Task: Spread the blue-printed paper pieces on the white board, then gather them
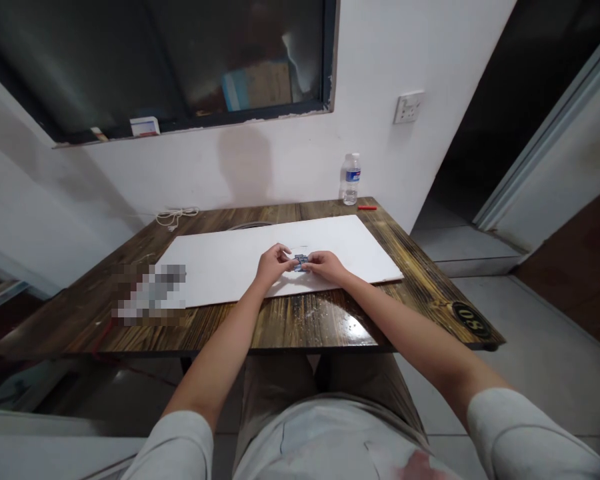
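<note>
A small dark blue-grey piece with a blocky outline [301, 262] is between my hands, over the white board [220, 267]. It is too small to tell its kind. My left hand [276, 262] pinches its left side with thumb and fingertips. From the other side, my right hand [326, 265] grips its right edge, thumb nearest me. Fingers hide parts of the piece. Some thin dark marks or bits show on the board just beyond it.
The board lies on a dark wooden table [290, 327]. At the back right stand a water bottle [351, 180] and a red pen-like stick [367, 208]. A white cable [176, 213] lies at the back left. A blurred patch [155, 290] covers the board's left corner.
</note>
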`<state>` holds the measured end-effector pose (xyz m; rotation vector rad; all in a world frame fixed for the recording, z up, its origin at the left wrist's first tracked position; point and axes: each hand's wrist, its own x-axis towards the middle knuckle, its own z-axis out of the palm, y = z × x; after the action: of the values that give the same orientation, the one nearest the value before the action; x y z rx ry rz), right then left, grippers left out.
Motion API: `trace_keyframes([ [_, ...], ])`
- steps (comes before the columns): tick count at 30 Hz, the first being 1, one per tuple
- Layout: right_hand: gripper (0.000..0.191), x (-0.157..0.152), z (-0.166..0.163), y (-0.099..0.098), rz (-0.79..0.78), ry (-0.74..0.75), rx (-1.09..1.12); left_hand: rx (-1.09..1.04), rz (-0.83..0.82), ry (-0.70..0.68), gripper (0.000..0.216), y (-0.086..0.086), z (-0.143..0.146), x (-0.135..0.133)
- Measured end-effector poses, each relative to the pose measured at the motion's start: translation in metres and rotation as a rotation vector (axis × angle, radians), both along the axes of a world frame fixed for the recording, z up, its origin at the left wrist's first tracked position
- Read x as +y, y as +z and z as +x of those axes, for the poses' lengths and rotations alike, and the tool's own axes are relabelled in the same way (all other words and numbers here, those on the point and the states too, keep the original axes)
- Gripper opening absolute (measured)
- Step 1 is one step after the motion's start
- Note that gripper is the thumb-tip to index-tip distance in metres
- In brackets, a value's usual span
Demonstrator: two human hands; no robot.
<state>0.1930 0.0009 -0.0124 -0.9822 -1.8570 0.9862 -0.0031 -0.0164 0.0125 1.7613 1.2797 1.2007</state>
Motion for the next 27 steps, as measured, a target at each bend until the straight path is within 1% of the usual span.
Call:
trace_keyframes([
  [5, 0.036, -0.002, 0.001, 0.000, 0.019, 0.044, -0.056, 0.082, 0.017, 0.001, 0.038, -0.004, 0.000, 0.001],
  [9, 0.034, -0.002, 0.000, -0.001, -0.003, 0.071, -0.072, 0.070, 0.018, -0.024, 0.039, -0.004, 0.000, -0.001],
  [13, 0.036, -0.001, 0.000, -0.002, -0.003, 0.024, -0.051, -0.005, 0.001, -0.072, 0.045, -0.001, 0.000, -0.001],
  [15, 0.036, 0.001, 0.000, -0.002, -0.007, -0.009, -0.017, -0.027, -0.021, -0.046, 0.047, 0.001, -0.003, 0.000],
  [16, 0.035, 0.002, 0.000, -0.002, -0.012, -0.027, -0.002, 0.001, -0.026, -0.009, 0.045, 0.002, -0.005, 0.001],
  [18, 0.036, 0.003, 0.001, -0.004, -0.022, -0.060, 0.013, 0.180, -0.003, 0.115, 0.036, 0.006, -0.010, 0.001],
  [20, 0.037, 0.005, 0.001, -0.005, -0.028, -0.076, 0.020, 0.466, 0.032, 0.236, 0.026, 0.010, -0.015, -0.001],
  [22, 0.037, 0.005, 0.000, -0.007, -0.030, -0.074, 0.029, 0.717, 0.030, 0.281, 0.023, 0.014, -0.018, -0.003],
  [24, 0.038, 0.005, 0.000, -0.007, -0.030, -0.069, 0.030, 0.851, 0.017, 0.242, 0.025, 0.018, -0.020, -0.006],
  [27, 0.040, 0.004, 0.000, -0.005, -0.043, -0.068, 0.030, 0.921, 0.046, 0.115, 0.025, 0.023, -0.023, -0.009],
])
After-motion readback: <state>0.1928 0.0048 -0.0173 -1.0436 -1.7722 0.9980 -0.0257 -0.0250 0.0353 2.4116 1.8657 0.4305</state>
